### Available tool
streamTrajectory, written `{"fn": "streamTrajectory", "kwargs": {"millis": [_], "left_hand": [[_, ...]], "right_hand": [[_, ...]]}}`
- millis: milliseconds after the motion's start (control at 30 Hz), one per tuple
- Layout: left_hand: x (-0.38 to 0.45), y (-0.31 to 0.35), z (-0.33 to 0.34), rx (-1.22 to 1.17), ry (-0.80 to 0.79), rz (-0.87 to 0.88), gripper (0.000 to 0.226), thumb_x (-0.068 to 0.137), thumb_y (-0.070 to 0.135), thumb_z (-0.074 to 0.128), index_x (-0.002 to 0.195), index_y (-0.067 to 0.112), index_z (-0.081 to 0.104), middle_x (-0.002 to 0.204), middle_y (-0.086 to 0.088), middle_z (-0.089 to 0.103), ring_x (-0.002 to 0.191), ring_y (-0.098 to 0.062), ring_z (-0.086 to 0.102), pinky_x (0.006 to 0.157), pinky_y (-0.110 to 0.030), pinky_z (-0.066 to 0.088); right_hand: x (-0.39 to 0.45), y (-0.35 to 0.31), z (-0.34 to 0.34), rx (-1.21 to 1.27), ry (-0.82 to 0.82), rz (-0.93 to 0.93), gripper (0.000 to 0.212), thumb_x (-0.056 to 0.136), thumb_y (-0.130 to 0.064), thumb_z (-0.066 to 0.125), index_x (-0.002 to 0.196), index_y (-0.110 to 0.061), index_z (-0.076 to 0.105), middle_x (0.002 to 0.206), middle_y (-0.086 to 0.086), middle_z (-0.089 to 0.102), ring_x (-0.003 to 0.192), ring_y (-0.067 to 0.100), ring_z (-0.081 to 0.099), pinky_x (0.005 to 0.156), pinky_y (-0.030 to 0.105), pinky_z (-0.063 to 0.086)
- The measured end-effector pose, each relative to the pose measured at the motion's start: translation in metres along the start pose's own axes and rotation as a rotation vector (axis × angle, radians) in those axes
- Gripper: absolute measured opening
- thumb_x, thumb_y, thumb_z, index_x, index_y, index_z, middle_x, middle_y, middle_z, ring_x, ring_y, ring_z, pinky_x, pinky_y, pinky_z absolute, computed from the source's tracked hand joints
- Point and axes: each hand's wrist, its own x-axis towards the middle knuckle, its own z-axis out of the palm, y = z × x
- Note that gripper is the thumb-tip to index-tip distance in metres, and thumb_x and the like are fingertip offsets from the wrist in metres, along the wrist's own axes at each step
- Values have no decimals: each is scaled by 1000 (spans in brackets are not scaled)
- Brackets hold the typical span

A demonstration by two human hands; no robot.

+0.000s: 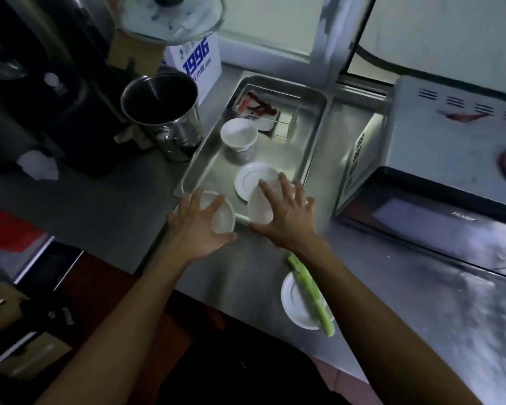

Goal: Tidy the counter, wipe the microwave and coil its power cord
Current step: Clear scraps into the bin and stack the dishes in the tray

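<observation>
Left hand (pixel 197 226) curled over a small white bowl (pixel 220 213) at the steel tray's (pixel 314 124) near rim; right hand (pixel 287 213) grips a second white bowl (pixel 258 205) tilted over a saucer (pixel 250 178) in the tray; microwave (pixel 438 147) right of tray, two red chillies (pixel 505 163) on top.

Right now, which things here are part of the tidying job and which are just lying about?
Part of the job:
- left hand, right hand, each gripping a small white bowl
- steel tray
- plate with green stalk
- microwave

Lying about:
- steel pot
- glass lid
- white box
</observation>
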Motion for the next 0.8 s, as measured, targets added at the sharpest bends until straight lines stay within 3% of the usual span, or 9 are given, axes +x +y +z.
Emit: {"fn": "streamTrajectory", "kwargs": {"millis": [467,800], "left_hand": [[113,-21,-10,-58,-91,124,99,69,77,62,152,51,14,165,0,2,150,-27,-1,115,-62,20],[149,-32,-3,-28,-223,218,100,70,79,63,152,51,14,166,3,-3,152,-28,-6,118,-63,12]], "right_hand": [[92,-8,29,-5,-92,103,110,69,-80,62,156,-40,8,166,3,1,150,37,4,112,64,23],[131,-17,68,-18,-251,193,108,74,-77,62,156,-38,4,166,2,-10,151,38,-5,112,69,18]]}}
